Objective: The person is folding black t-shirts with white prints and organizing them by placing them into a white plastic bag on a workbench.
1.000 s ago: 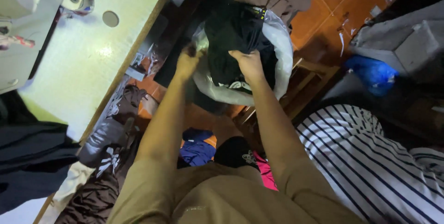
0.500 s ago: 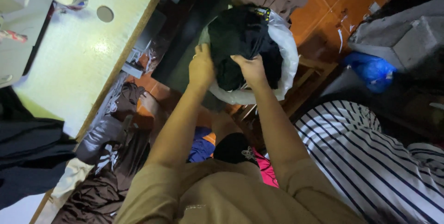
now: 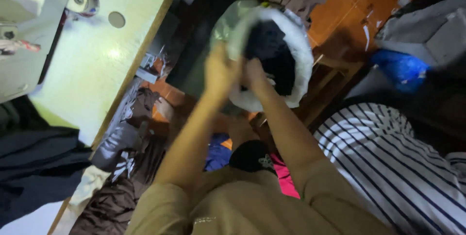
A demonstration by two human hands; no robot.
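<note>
A: Classify the location.

B: A small garment sewing workshop. A sewing machine (image 3: 22, 36) is mounted at the far-left corner of a pale green worktable (image 3: 92, 70) with a wooden edge strip.

A: Supporting evidence?

B: Fabric is stockpiled throughout. Dark cloth (image 3: 34, 162) hangs over the near-left edge of the worktable. Brown and patterned pieces (image 3: 121, 167) lie heaped below its right edge. A white plastic sack (image 3: 296, 55) stands packed with dark garments. Striped fabric (image 3: 388, 167) fills the lower right.

A: Floor condition?

B: Orange-brown floor (image 3: 359, 7), littered with small paper scraps.
</note>
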